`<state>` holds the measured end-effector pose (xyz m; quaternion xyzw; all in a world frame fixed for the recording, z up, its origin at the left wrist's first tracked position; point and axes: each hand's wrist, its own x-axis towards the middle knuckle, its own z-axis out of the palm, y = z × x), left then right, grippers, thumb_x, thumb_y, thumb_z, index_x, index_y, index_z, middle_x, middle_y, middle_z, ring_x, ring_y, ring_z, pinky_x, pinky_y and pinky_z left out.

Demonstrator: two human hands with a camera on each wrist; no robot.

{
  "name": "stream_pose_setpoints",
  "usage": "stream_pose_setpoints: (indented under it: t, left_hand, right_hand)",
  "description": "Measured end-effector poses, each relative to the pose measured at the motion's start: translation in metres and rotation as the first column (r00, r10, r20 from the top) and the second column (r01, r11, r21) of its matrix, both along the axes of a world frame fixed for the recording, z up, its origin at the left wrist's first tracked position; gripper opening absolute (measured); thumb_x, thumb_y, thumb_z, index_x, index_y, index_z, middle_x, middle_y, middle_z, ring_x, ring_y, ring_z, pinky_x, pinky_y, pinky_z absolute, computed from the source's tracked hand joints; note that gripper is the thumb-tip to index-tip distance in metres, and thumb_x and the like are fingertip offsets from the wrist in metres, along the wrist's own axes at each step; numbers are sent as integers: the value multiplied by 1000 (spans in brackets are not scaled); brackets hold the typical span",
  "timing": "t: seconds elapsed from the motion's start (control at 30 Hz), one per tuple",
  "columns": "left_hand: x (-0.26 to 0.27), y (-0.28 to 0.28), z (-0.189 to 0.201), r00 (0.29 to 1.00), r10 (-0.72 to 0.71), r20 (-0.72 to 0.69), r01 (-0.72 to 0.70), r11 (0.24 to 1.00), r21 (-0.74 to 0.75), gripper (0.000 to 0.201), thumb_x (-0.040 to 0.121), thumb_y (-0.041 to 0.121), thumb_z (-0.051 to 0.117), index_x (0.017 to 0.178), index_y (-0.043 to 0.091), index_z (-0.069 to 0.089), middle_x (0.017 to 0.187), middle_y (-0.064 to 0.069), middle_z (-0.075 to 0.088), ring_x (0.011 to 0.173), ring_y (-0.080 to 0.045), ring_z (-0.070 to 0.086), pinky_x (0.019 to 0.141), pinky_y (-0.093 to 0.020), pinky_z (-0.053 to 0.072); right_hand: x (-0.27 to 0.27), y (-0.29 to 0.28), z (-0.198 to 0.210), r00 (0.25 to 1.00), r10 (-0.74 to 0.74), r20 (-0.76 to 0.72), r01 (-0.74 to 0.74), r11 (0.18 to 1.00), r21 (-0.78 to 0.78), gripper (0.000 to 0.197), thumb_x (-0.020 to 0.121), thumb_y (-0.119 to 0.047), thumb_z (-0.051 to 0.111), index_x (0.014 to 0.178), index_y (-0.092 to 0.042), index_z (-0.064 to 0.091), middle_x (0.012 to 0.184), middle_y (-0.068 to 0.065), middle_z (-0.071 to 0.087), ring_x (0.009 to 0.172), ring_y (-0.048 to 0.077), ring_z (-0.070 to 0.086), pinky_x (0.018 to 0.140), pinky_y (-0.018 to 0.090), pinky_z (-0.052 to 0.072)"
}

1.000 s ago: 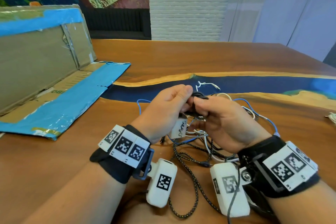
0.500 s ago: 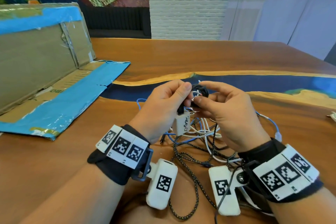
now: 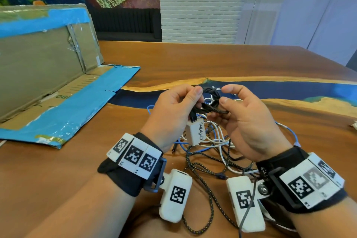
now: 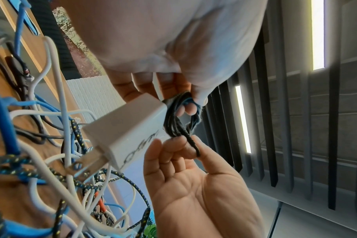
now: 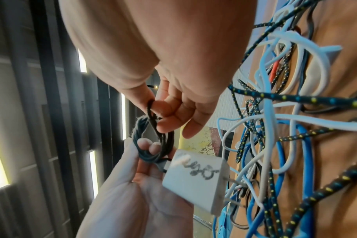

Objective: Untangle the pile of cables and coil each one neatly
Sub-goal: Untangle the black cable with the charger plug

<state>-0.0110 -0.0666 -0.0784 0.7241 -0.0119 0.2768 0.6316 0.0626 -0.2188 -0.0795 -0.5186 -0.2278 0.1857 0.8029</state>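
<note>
A small coil of black braided cable [image 3: 209,100] [image 4: 179,119] [image 5: 153,145] is held above the table, with a white charger block [image 3: 195,133] [image 4: 128,133] [image 5: 196,178] hanging from it. My left hand [image 3: 173,110] [image 5: 145,185] grips the coil with fingers through its loops. My right hand [image 3: 245,120] [image 4: 192,185] pinches a strand of the same black cable between thumb and fingers. Below them a tangled pile of white, blue and speckled black cables [image 3: 210,152] [image 4: 51,161] [image 5: 285,128] lies on the wooden table [image 3: 193,60].
An opened cardboard box with blue tape [image 3: 48,67] lies flat on the table's left side. A dark blue resin strip [image 3: 280,89] runs across the table behind my hands. A speckled braided cable [image 3: 204,195] trails toward the near edge.
Both hands have lifted the black coil slightly and spread apart. My right hand has shifted right, drawing out a strand, while the charger block hangs lower under my left hand.
</note>
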Motion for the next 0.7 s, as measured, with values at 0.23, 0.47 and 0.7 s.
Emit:
stream_pose_setpoints:
  t: [0.23, 0.47, 0.7]
  left_hand:
    - [1, 10, 2, 996, 90, -7, -90, 996, -6, 33, 104, 32, 56, 76, 18, 68, 76, 4, 59, 76, -11, 54, 71, -26, 44]
    - [0, 7, 4, 996, 67, -58, -76, 982, -174, 34, 104, 34, 55, 76, 17, 65, 80, -11, 52, 66, -23, 52, 62, -31, 43]
    - [-6, 2, 11, 987, -155, -46, 128, 924, -360, 32, 105, 31, 46, 81, 13, 59, 89, -13, 68, 68, -17, 65, 57, -25, 51]
  right_hand:
    - [1, -1, 2, 1000, 21, 5, -21, 998, 60, 25, 98, 3, 55, 116, -13, 54, 73, 9, 61, 75, 24, 65, 78, 41, 58]
    - [1, -3, -2, 964, -13, 265, 77, 969, -233, 12, 95, 0, 63, 103, -8, 67, 73, 11, 72, 75, 24, 71, 71, 28, 57]
    - [6, -9, -1, 883, -75, 462, 231, 929, -290, 4, 86, -11, 78, 84, -15, 80, 78, 5, 75, 73, 15, 68, 70, 31, 56]
